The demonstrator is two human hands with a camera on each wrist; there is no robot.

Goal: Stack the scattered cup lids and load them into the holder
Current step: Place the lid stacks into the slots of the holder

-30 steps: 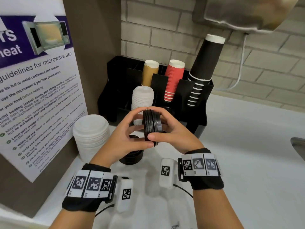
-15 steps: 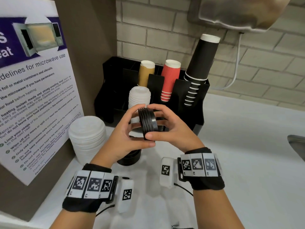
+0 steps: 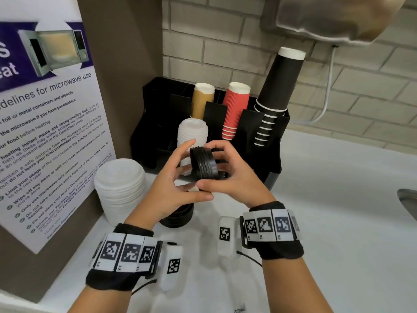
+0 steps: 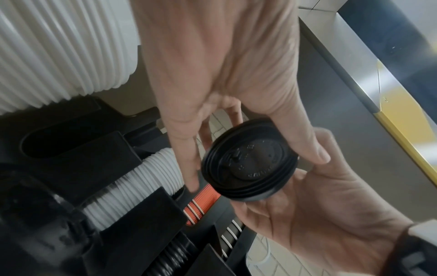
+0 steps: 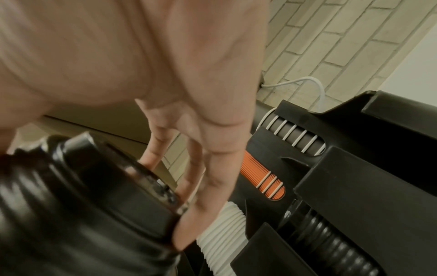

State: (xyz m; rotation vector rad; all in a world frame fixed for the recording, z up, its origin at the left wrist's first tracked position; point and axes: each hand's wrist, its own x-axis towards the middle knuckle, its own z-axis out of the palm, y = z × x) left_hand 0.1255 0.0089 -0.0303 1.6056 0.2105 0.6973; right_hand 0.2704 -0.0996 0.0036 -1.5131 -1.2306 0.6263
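A stack of several black lids point(image 3: 204, 163) lies on its side in the air, just in front of the black holder point(image 3: 277, 159). My left hand point(image 3: 194, 170) grips it from the left, thumb under and fingers over. My right hand point(image 3: 211, 166) grips it from the right. In the left wrist view the top lid point(image 4: 249, 168) faces the camera, with the right palm point(image 4: 307, 214) beneath it. The holder's front slots hold white lids point(image 3: 191, 136) and black lids point(image 5: 331, 248). Another black lid stack point(image 3: 178, 219) stands on the counter below my left hand.
A tall loose stack of white lids point(image 3: 119, 184) stands on the counter at the left, beside a poster board point(image 3: 45, 132). Tan point(image 3: 200, 100), red point(image 3: 234, 109) and black cups point(image 3: 277, 86) rise from the holder's back. A sink edge point(image 3: 408, 204) shows at the right.
Both hands have carried the black stack a little farther toward the holder and tilted it slightly. The grip on it is the same.
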